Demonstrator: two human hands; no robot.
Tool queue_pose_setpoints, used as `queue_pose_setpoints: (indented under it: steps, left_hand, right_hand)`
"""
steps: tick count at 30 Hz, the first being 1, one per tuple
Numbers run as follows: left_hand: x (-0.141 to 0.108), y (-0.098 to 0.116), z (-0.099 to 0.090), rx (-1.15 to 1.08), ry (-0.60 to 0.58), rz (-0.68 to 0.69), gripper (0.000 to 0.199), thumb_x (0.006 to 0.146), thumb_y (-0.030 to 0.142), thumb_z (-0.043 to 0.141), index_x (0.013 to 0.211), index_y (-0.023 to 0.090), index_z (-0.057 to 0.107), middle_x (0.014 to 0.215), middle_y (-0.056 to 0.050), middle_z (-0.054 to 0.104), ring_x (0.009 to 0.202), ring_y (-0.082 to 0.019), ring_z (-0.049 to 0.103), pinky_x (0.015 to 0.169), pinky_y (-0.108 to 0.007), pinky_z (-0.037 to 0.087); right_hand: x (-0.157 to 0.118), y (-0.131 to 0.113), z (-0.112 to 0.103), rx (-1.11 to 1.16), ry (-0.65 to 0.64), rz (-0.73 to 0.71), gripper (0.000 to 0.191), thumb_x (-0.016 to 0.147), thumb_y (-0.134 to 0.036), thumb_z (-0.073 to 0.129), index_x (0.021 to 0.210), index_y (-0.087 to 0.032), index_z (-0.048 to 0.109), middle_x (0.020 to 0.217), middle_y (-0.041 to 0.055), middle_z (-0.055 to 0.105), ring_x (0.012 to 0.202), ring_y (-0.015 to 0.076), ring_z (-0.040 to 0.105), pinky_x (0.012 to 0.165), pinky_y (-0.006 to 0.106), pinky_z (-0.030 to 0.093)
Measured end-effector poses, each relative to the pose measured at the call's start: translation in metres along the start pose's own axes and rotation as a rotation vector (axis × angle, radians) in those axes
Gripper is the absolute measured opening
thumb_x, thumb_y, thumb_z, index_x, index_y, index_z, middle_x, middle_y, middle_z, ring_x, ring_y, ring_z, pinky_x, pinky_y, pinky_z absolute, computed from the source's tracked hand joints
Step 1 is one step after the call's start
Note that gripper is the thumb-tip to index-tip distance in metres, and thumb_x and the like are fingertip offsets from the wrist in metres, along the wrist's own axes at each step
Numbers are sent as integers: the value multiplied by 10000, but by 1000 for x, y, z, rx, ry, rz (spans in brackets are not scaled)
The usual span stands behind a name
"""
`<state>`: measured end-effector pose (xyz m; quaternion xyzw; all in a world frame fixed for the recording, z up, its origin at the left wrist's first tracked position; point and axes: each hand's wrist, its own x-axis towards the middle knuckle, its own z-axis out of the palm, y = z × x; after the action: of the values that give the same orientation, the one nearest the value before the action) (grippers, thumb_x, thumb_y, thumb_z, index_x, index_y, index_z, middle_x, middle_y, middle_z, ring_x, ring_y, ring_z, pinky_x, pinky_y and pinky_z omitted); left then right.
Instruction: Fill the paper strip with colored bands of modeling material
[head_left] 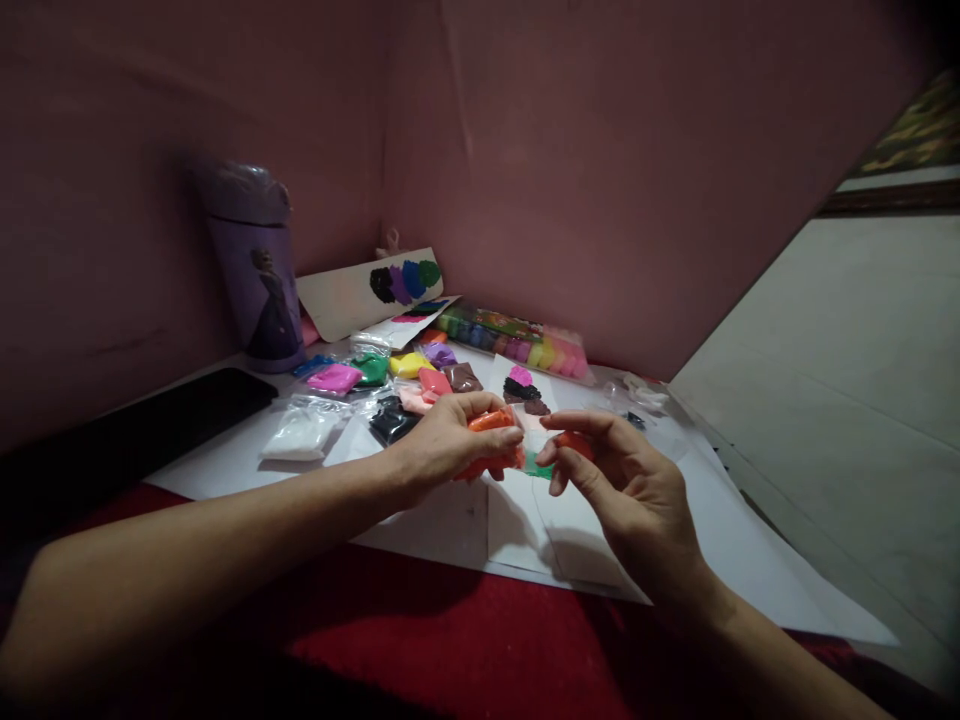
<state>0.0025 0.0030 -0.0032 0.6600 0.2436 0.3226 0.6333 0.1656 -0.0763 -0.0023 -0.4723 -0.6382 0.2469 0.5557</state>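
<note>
The orange packet (491,423) is pinched in my left hand (441,440), above the white paper (757,550). My right hand (641,490) curls beside it (orange material (576,443) shows between its fingers; I can't tell whether they grip it). A yellow packet (410,365) lies beyond.

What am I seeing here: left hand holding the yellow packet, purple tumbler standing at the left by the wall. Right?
Not quite: the packet in the left hand is orange; the yellow packet lies among the others, as the head view shows. The purple tumbler does stand at the left by the wall.
</note>
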Motion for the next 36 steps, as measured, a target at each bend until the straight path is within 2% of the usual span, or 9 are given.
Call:
queue_pose_setpoints:
  steps: [3, 7, 10, 13, 18, 23, 27, 30, 36]
  left_hand:
    - [0, 1, 2, 12, 0, -1, 221, 759, 345, 625, 768, 145, 533, 684, -19, 624, 512, -63, 507, 423, -165, 287]
    - [-1, 1, 2, 5, -16, -10, 197, 750, 312, 635, 777, 143, 537, 700, -17, 628, 519, -59, 503, 435, -162, 293]
    - [-2, 2, 2, 13, -59, 9, 147, 754, 259, 628, 793, 138, 554, 716, -16, 627, 560, -60, 515, 467, -159, 321]
    - [-3, 3, 2, 44, -70, 11, 121, 759, 236, 619, 767, 130, 562, 688, -5, 612, 551, -53, 496, 482, -163, 334]
    - [-4, 5, 4, 62, -63, 7, 150, 747, 256, 641, 757, 131, 559, 654, 7, 598, 558, -62, 497, 513, -180, 357]
    - [-5, 6, 4, 63, -64, 4, 204, 776, 324, 619, 763, 130, 559, 694, -15, 620, 569, -67, 510, 519, -183, 360]
    - [-5, 6, 4, 91, -38, 10, 288, 816, 419, 563, 767, 136, 556, 656, -3, 604, 518, -59, 482, 475, -172, 337]
    - [-5, 6, 3, 77, -63, 28, 338, 827, 466, 537, 774, 132, 555, 670, -17, 610, 531, -64, 491, 464, -167, 332]
    - [-5, 7, 3, 29, -100, 36, 356, 846, 464, 516, 742, 126, 555, 637, -9, 594, 505, -51, 472, 456, -159, 319]
  right_hand:
    - [0, 1, 0, -38, 11, 0, 130, 847, -205, 559, 971, -180, 588, 734, 9, 600, 605, 123, 546, 583, 278, 469]
    - [-1, 6, -2, -81, -42, 75, 113, 859, -195, 516, 954, -199, 578, 759, -8, 554, 605, 99, 460, 531, 236, 391]
    - [-1, 7, -2, -94, -123, 129, 111, 873, -252, 506, 920, -190, 584, 681, -24, 498, 567, 94, 405, 512, 234, 353]
    - [0, 7, 1, -88, -120, 139, 142, 870, -304, 523, 884, -179, 588, 683, -17, 506, 569, 96, 404, 507, 233, 344]
    - [1, 5, 3, -45, -156, 129, 184, 832, -354, 585, 813, -172, 598, 743, 19, 578, 647, 125, 494, 554, 239, 399]
    - [1, 7, 1, 20, -195, 203, 276, 872, -394, 522, 719, -168, 566, 595, -28, 455, 495, 83, 360, 444, 221, 293]
    - [0, 8, 1, 12, -191, 176, 229, 866, -373, 543, 774, -168, 588, 626, -25, 472, 511, 81, 370, 452, 219, 293]
    - [0, 8, 1, 5, -188, 179, 221, 864, -361, 547, 764, -168, 588, 633, -22, 478, 517, 83, 378, 453, 221, 291]
    - [1, 5, 1, 35, -217, 215, 268, 864, -385, 535, 710, -167, 567, 596, -32, 448, 502, 86, 362, 456, 226, 298]
